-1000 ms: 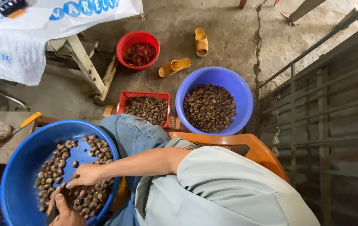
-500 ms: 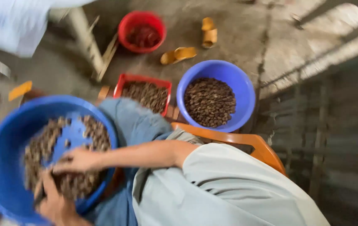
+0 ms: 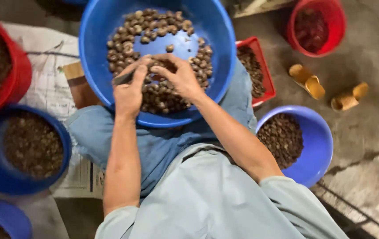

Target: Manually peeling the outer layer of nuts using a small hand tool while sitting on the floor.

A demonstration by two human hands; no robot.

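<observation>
Head view: left hand and right hand among nuts in blue basin.

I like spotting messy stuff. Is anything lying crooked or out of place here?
Yes: the two yellow sandals lie apart on the concrete floor, pointing different ways instead of paired. The nuts stay inside the big blue bowl; none look spilled.

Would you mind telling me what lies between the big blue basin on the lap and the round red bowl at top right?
In the head view, a red rectangular basket of nuts lies between blue basin and red bowl.
</observation>
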